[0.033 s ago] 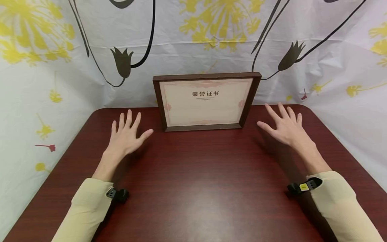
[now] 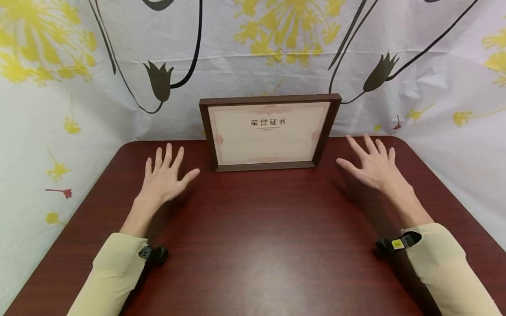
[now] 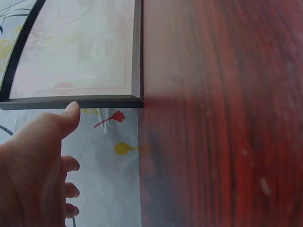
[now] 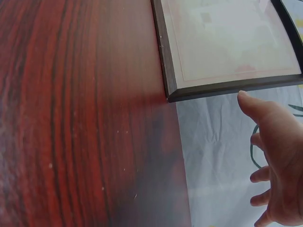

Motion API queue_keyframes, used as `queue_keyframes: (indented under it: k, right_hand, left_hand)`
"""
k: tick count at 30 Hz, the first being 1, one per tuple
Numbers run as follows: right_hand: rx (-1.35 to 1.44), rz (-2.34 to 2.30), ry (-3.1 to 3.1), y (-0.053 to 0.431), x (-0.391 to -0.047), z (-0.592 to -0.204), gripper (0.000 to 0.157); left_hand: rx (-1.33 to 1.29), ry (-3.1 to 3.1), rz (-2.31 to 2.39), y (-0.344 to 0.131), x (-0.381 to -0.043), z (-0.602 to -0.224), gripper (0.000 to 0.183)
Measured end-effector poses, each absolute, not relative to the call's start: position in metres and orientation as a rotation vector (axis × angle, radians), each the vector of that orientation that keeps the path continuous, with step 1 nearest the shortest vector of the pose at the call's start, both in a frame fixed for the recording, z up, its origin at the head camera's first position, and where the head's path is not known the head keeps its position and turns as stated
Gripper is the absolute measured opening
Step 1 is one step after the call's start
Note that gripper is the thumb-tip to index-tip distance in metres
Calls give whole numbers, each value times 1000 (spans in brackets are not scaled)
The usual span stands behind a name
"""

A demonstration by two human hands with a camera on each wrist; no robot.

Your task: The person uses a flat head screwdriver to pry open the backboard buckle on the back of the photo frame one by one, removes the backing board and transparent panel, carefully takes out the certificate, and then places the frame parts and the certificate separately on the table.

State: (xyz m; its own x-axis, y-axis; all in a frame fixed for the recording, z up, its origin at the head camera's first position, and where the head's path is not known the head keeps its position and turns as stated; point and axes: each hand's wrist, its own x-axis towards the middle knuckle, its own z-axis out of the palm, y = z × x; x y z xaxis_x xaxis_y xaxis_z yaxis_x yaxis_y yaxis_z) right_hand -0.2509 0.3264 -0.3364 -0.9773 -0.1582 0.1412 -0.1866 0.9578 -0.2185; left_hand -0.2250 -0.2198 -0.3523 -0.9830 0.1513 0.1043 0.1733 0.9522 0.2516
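A dark wooden frame (image 2: pixel 272 166) with a cream certificate (image 2: pixel 270 142) inside stands at the back of the table, facing me. The certificate has a pink border and dark Chinese characters. Left of the frame, my left hand (image 2: pixel 161 182) is held over the table with fingers spread and nothing in it. On the other side my right hand (image 2: pixel 377 169) is spread likewise, also holding nothing. In the head view a gap shows between each thumb and the frame. The left wrist view has the thumb (image 3: pixel 71 116) overlapping the frame's side edge; in the right wrist view the thumb (image 4: pixel 251 105) appears just beside it.
The dark red wooden table (image 2: pixel 261 228) has rounded far corners. A white curtain (image 2: pixel 253 74) with yellow, grey and red flower prints hangs right behind the frame and along both sides. Each wrist wears a small black strapped device (image 2: pixel 154 253).
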Motion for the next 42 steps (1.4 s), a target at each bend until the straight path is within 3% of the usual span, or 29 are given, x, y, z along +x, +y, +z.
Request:
queue_keyframes:
  k: [26, 42]
  right_hand:
    - [251, 462, -2973, 330, -255, -338, 84]
    - [355, 710, -2908, 319, -264, -334, 80]
  left_hand:
    - [-223, -2995, -488, -221, -228, -350, 94]
    - [-238, -2911, -617, -206, -233, -343, 86]
